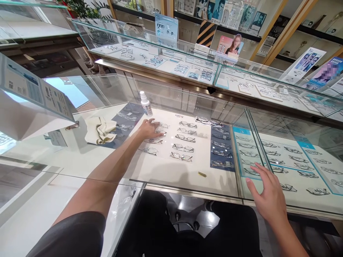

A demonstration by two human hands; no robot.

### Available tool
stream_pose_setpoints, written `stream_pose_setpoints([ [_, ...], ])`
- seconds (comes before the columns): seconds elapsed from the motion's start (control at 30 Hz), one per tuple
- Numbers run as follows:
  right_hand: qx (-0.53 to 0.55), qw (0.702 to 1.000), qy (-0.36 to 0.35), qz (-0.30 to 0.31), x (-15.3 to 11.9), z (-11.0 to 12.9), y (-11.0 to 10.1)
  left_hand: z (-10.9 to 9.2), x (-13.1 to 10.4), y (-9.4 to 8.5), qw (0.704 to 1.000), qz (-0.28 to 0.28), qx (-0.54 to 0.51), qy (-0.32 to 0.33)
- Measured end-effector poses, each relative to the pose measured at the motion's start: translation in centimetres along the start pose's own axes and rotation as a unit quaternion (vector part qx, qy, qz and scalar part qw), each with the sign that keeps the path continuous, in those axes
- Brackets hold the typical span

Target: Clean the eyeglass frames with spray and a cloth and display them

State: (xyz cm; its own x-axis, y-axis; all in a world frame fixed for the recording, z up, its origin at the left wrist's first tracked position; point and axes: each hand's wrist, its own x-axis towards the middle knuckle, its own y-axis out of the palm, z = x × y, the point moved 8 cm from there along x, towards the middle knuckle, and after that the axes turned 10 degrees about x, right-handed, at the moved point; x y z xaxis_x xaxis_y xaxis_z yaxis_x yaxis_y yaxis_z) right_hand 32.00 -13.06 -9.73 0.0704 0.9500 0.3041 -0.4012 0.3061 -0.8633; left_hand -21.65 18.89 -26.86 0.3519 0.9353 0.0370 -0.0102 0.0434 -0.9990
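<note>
My left hand reaches over the left column of eyeglasses on a white display board, fingers apart. One pair of glasses lies right by its fingertips; whether they touch is unclear. Below it sit more glasses. Just beyond the hand stands a white spray bottle. A crumpled cream cloth lies to the left. My right hand is open over the glass counter at the right, holding nothing, near the frame dividing two panes. A second column of glasses runs down the board's middle.
Dark blue strips with glasses flank the board. Another pair lies at its far right. A small yellowish piece rests near the front edge. A leaning sign stands left. Behind runs another glass showcase.
</note>
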Motion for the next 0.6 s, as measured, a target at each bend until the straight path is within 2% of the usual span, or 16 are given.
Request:
stream_pose_setpoints([
  [0.33, 0.005, 1.0, -0.012, -0.007, 0.1, 0.1, 0.0, 0.3, -2.2, -1.0, 1.0, -0.011, 0.022, -0.02],
  [0.6, 0.01, 1.0, -0.009, -0.008, 0.1, 0.2, 0.0, 0.7, -2.3, -1.7, 0.998, -0.036, 0.021, -0.05],
])
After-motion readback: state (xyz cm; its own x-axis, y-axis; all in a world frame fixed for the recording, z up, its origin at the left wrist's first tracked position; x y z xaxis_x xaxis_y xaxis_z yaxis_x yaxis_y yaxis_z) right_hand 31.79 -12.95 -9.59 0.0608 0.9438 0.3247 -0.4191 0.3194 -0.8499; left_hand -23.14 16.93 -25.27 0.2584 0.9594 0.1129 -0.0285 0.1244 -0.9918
